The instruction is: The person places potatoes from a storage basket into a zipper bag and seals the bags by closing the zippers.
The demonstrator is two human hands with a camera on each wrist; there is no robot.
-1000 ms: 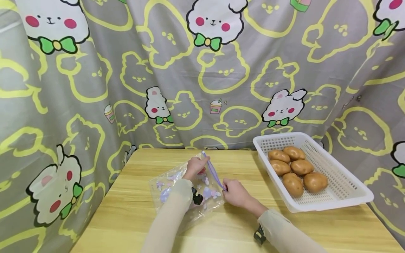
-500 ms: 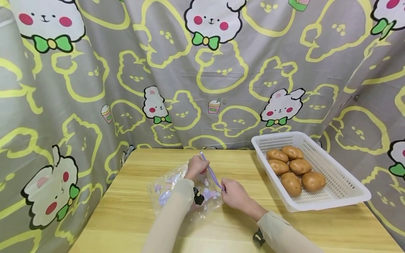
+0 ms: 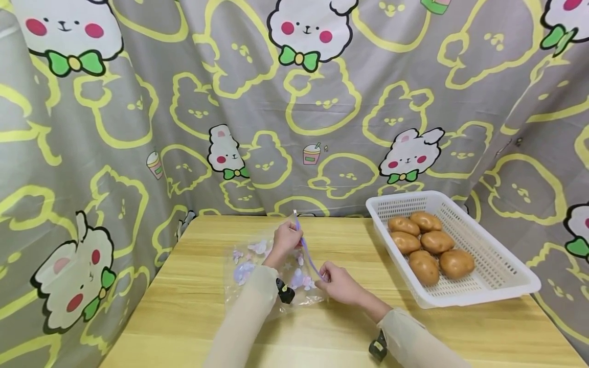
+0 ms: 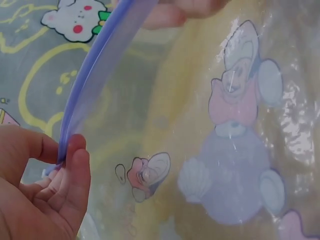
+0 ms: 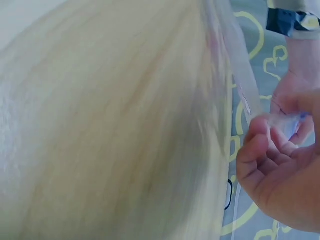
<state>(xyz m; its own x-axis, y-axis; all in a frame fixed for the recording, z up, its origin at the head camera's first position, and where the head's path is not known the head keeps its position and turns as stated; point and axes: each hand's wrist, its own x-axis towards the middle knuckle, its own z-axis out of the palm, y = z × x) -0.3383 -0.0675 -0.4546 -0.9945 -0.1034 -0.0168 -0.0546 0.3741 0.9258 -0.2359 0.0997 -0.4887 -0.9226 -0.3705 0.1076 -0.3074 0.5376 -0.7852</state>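
A clear bag (image 3: 294, 268) is spread over the middle of the table (image 3: 184, 317), in front of the person and to the left of the basket. Lilac and pink cartoon figures are printed on it, and the wood shows through the film between them; light glints off its creases. Along its right edge runs a purple strip (image 4: 82, 75), slanting from a far end that pokes up past the fingers to a near end closer to the person. The left hand (image 3: 286, 239) pinches the strip between thumb and fingers towards its far end, and the left forearm crosses above the bag. The right hand (image 3: 340, 283) has the near end between thumb and curled forefinger, so both hands are gripping the same edge, well apart. Each wrist carries a small black device (image 3: 285, 291), and pale sleeves (image 3: 246, 312) cover the forearms. Off to the person's right, near the right hand but not touching it, a white slotted basket (image 3: 483, 299) sits at an angle on the table. Six brown potatoes (image 3: 457, 263) lie grouped towards its left side. Behind the table and at both sides hangs a grey curtain (image 3: 257, 112) patterned with yellow outlines and white rabbits in green bows.
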